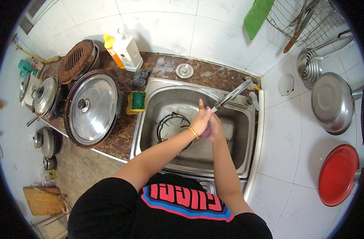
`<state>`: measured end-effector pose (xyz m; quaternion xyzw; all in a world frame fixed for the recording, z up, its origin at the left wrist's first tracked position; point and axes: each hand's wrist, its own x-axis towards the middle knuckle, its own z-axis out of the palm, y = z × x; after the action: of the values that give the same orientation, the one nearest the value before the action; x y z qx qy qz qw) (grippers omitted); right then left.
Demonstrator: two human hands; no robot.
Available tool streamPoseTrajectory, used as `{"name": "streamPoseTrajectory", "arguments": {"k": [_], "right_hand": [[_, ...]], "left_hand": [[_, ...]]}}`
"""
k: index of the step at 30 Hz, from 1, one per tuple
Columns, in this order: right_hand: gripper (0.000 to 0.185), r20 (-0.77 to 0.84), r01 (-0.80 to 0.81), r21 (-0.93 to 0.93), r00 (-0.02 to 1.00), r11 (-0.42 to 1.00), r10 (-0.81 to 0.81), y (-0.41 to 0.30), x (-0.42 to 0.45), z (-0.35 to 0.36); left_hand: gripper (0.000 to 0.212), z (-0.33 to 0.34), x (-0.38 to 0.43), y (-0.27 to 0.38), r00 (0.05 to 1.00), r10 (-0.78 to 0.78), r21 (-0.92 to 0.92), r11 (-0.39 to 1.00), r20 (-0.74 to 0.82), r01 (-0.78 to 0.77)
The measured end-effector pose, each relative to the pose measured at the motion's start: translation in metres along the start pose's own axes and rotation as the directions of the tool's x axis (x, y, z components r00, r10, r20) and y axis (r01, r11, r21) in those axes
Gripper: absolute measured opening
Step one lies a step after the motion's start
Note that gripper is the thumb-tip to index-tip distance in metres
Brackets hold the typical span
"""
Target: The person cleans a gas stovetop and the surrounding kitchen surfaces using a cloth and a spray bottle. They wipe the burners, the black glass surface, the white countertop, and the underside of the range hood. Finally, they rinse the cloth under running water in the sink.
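Both my hands are together under the spout of the chrome faucet [232,95], above the stainless steel sink [241,143]. My left hand [200,122], with a gold-coloured bangle at the wrist, lies against a purplish-red scrubbing pad [208,130]. My right hand [217,128] cups that pad from the other side, its fingers close to the left fingers. The pad is partly hidden between the palms, and suds show on the skin. A black metal pan-support ring [160,129] rests in the basin, left of and partly behind my left forearm.
A green and yellow sponge [138,101], a steel wool pad [141,77] and two bottles [128,53] stand left of the sink. A large lidded wok [93,110] is further left. A sink strainer [184,70] lies behind the basin. Pans [333,103] hang on the right wall.
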<state>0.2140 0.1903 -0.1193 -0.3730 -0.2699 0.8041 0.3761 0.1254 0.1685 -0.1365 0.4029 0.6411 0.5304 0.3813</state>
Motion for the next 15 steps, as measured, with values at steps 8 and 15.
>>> {"name": "streamPoseTrajectory", "arguments": {"k": [8,15], "right_hand": [[0.031,0.064,0.478,-0.626,0.819,0.616,-0.57,0.022,-0.002,0.028],[0.034,-0.136,0.351,-0.592,0.844,0.726,-0.519,0.011,0.0,0.038]], "left_hand": [[0.075,-0.009,0.009,-0.017,0.875,-0.39,-0.504,0.716,0.285,0.483],[0.054,-0.006,0.005,-0.014,0.989,-0.146,0.039,0.988,-0.01,0.146]]}}
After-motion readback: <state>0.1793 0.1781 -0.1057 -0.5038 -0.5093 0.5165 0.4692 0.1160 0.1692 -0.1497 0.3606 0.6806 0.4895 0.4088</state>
